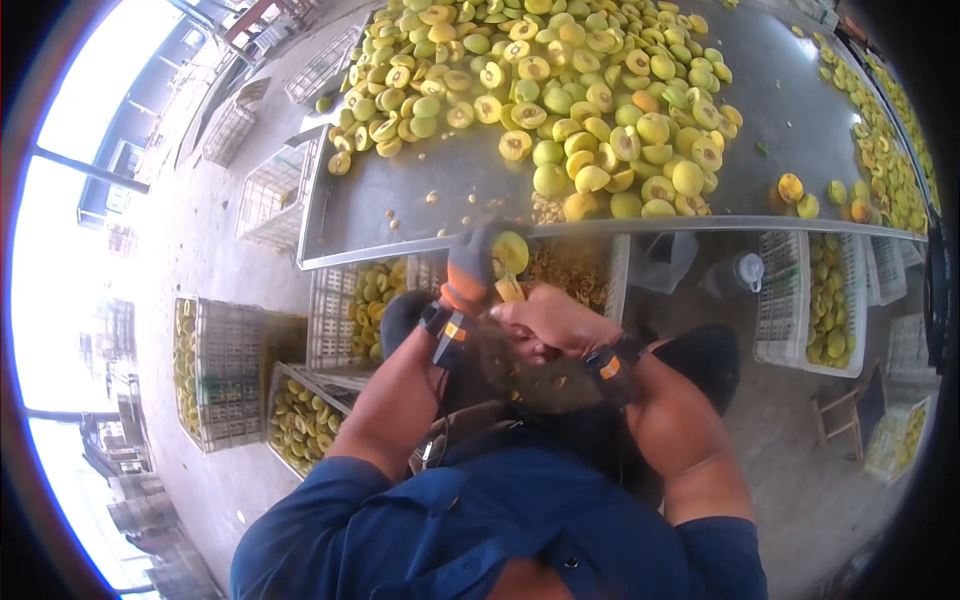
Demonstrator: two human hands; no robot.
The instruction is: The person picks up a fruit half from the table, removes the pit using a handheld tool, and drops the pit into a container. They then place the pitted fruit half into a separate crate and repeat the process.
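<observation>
My left hand, in a grey and orange glove, grips a cut yellow-green stone fruit just below the table's front edge. My bare right hand is closed around a small tool with a tan handle. That tool's upper end meets or nearly meets the fruit; its working tip cannot be made out. Under both hands, a white crate holds brownish pits and scraps. Ahead lies a big heap of halved stone fruits, many with brown pits showing, on the metal table.
Crates of cut fruit stand at left, beside my left knee and at right. A lidded plastic jug is under the table. A small wooden stool stands at right. The table's raised metal rim runs before me.
</observation>
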